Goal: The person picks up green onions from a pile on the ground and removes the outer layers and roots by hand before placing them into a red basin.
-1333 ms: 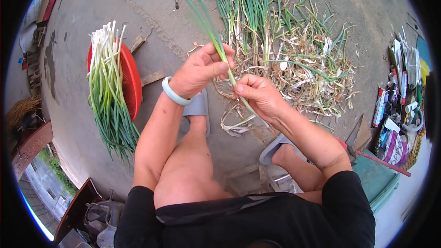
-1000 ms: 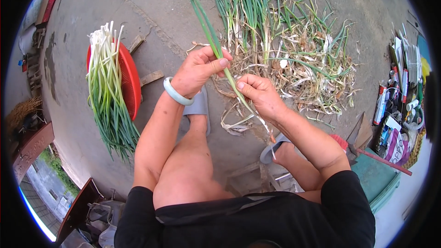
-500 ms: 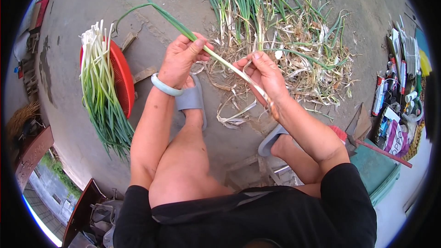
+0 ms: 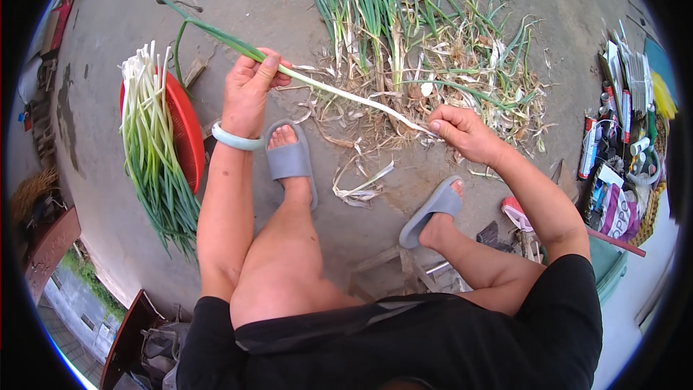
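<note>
A single long green onion [image 4: 339,92] stretches between my two hands, its white stalk sloping down to the right. My left hand [image 4: 249,90], with a pale bangle at the wrist, is closed around the stalk where white turns green; the leaves trail to the upper left. At the root end, the fingers of my right hand [image 4: 465,133] pinch the thin tip, or a strip of skin there; which one I cannot tell. Beyond my hands lies a bundle of unpeeled green onions [image 4: 361,7], beside a heap of dry skins and peelings [image 4: 462,94].
A red plastic basket [image 4: 190,141] at left bears clean green onions [image 4: 155,148], leaves hanging over its side. My feet in grey slippers [image 4: 290,160] flank a small pile of peelings [image 4: 357,184]. Tubes, bags and other clutter [image 4: 624,152] stand at right.
My hands have moved apart, left hand leftward and right hand rightward and down. The onion's lower end now shows white, where brownish skin hung near my right wrist before.
</note>
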The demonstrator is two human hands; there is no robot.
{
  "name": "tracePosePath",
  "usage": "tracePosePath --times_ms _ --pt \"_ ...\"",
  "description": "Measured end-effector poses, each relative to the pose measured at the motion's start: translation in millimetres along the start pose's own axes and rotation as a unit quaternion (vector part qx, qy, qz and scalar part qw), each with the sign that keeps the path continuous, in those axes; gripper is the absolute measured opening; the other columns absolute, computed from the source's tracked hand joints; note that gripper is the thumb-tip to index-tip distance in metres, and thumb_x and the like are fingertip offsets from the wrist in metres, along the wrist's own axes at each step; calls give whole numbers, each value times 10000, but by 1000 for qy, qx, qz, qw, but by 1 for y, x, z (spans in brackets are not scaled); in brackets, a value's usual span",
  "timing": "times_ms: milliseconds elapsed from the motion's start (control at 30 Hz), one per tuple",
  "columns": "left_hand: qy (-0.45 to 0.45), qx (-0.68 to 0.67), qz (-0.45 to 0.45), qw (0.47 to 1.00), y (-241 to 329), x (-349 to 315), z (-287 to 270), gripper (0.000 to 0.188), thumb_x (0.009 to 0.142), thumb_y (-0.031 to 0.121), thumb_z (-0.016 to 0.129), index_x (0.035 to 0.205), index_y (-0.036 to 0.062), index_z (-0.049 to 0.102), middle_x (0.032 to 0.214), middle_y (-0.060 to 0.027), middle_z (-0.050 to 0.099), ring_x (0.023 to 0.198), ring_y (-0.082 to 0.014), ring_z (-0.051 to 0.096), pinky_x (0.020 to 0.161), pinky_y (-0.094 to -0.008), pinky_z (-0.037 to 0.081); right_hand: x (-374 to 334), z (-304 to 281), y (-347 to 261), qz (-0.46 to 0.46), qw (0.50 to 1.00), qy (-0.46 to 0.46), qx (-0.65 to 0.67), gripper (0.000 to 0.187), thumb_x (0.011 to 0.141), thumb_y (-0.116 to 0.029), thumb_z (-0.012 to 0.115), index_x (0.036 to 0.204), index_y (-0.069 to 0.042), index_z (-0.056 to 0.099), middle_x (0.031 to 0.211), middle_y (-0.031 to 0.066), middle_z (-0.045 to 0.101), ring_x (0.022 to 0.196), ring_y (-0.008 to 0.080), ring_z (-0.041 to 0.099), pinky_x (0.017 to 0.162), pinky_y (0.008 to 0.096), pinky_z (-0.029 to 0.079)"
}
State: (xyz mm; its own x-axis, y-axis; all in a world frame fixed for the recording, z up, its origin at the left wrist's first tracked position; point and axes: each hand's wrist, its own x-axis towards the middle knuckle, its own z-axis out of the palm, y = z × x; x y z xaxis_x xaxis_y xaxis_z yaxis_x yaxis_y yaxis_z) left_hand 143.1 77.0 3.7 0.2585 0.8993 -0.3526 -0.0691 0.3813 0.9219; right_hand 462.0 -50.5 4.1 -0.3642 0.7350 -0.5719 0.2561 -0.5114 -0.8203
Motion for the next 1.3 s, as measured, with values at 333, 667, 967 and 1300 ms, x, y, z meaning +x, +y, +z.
tracePosePath --times_ms 333,667,967,1300 --pt "47 -6 -4 999 2 4 0 141 875 168 537 927 38 543 821 -55 593 689 -104 570 650 -228 483 -22 -43 53 -61 809 207 -546 330 830 -189 554 1126 -48 505 1012 167 548 888 286 550 733 317 455" --pt "43 -9 -27 999 -3 3 11 178 849 189 580 916 27 546 789 -60 599 655 -98 578 602 -210 494 15 16 -28 -202 942 108 -244 500 773 -152 627 1222 -75 421 1078 140 526 900 241 573 786 331 469" --pt "70 -68 -66 993 -8 0 6 206 828 220 608 863 33 530 761 -59 598 623 -108 590 560 -210 502 26 24 -20 -235 925 189 -233 137 758 -81 623 880 -41 574 764 99 569 670 231 579 594 308 458" --pt "90 -88 -79 989 -13 0 9 209 816 229 624 836 45 527 734 -48 588 613 -109 594 542 -204 504 26 26 -20 -234 937 166 -199 76 773 -33 579 831 -29 529 752 105 549 680 251 561 610 312 448"
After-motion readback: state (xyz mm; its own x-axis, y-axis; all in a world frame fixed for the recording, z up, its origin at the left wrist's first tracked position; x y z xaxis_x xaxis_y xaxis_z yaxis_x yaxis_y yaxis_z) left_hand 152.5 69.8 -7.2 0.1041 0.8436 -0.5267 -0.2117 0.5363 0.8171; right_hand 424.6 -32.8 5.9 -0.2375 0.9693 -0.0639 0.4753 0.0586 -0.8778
